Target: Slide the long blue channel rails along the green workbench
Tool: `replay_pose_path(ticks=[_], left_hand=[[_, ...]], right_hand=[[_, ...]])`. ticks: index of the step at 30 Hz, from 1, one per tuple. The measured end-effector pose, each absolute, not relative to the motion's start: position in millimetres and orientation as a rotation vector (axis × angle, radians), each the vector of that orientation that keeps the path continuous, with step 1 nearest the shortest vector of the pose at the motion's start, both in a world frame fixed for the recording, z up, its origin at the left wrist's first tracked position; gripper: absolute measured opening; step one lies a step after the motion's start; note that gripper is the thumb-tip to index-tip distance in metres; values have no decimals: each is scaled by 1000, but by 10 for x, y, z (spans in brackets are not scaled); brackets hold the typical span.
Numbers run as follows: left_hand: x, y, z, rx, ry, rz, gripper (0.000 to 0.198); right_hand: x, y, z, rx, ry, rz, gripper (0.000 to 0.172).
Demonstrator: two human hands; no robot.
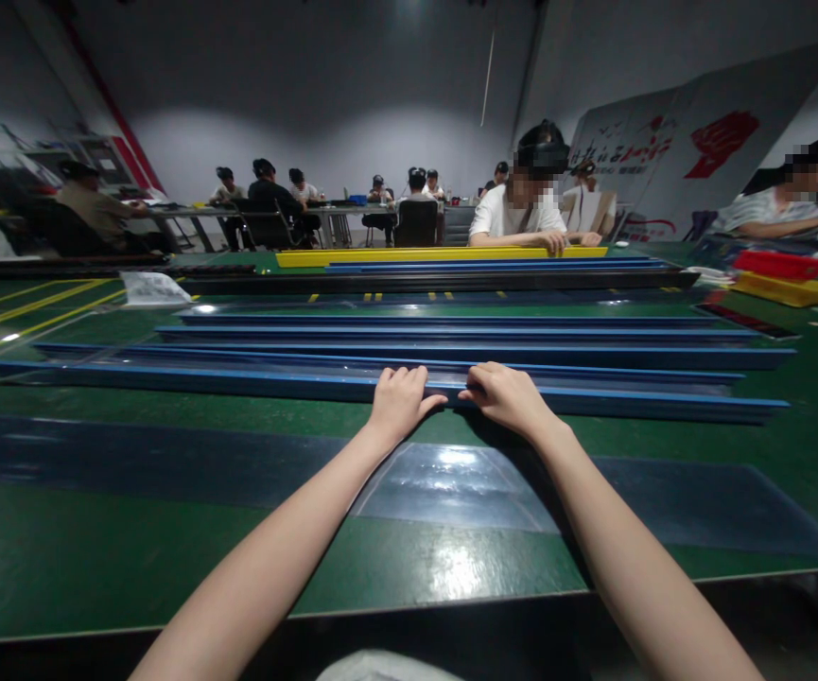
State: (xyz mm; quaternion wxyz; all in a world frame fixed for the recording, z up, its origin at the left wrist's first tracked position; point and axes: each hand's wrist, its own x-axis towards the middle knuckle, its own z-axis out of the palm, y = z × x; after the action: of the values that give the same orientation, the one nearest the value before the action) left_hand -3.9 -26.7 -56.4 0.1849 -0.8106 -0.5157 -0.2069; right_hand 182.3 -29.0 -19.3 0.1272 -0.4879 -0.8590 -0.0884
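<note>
A long blue channel strip [273, 385] lies across the green table in front of me. My left hand [403, 402] is closed over its near edge, fingers curled across the top and thumb pointing right along the front. Close by on the right, my right hand [504, 392] grips the same edge with bent fingers, its thumb toward the left one. A narrow gap separates the two thumbs. Nearer to me, a long clear plastic sheet [167, 463] lies flat under my forearms. Several more blue strips [593, 355] lie parallel just beyond my hands.
Farther back lie a black strip [415, 282] and a yellow strip [380, 255], where a co-worker's hand [556, 243] rests. Red [781, 265] and yellow trays [784, 288] stand at the right. A crumpled clear bag [154, 288] sits at the left. The table's near edge [352, 610] runs below my forearms.
</note>
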Motion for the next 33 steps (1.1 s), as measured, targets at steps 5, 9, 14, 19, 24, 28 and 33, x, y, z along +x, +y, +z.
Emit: replay_pose_path(ticks=[5, 9, 14, 19, 24, 28, 33], left_hand=[[-48, -271, -566, -2279, -1440, -583, 41], [-52, -268, -570, -2279, -1424, -587, 41], [-55, -268, -577, -2299, -1404, -583, 40], [-60, -262, -578, -2312, -1390, -586, 39], [-60, -260, -583, -2308, -1382, -590, 39], [-60, -261, -585, -2301, -1374, -595, 38], [-62, -258, -586, -2302, -1367, -603, 37]], right_hand=[[1861, -290, -179, -1504, -2465, -300, 26], [1893, -275, -175, -1555, -2426, -282, 33], [1891, -271, -173, -1533, -2420, -273, 32], [1884, -275, -174, -1527, -2426, -291, 33], [1880, -275, -175, -1549, -2453, -296, 35], [1873, -279, -179, -1591, -2494, -301, 38], [1867, -278, -188, -1630, -2531, -318, 41]])
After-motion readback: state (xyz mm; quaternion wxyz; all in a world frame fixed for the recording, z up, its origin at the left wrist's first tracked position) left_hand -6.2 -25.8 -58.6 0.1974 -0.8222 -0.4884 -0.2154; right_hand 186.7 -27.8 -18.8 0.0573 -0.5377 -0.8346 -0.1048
